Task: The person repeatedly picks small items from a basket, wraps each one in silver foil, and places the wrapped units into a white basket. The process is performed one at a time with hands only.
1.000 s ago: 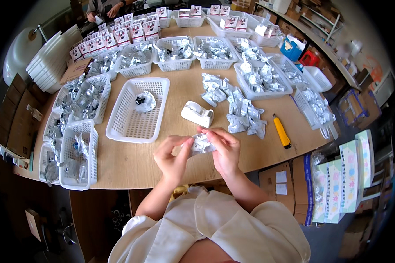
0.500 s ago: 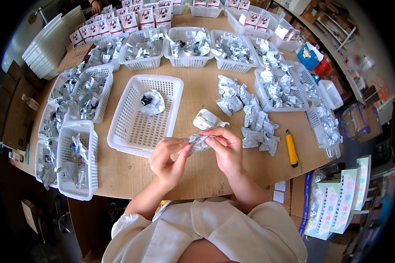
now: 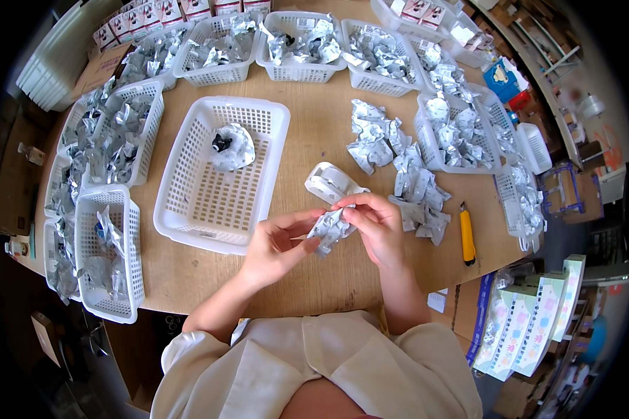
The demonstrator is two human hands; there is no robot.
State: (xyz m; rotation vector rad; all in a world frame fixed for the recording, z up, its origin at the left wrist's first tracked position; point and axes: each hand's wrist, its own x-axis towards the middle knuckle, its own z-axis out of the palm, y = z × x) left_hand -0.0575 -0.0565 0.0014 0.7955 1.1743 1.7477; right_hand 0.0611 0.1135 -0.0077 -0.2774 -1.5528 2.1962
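Between the fingertips of both hands is a small crumpled silver foil packet [image 3: 332,228]. My left hand [image 3: 276,244] pinches its left end, and my right hand [image 3: 377,227] grips its upper right end. Just beyond the hands lies a white rounded plastic device [image 3: 334,183]. To the left, a large white basket [image 3: 189,220] holds one opened-out foil piece [image 3: 235,150] with a small black item [image 3: 221,143] on it. Loose foil packets [image 3: 412,178] lie in a pile to the right of the white device.
White baskets [image 3: 110,255] full of foil packets ring the table's left, far and right sides. A yellow utility knife [image 3: 467,237] lies near the right edge. Printed pouches [image 3: 143,21] stand at the far left, by stacked white bins [image 3: 59,56].
The foil packet has been turned from lying level to a more upright slant, with my right hand now higher on it. My view has shifted slightly.
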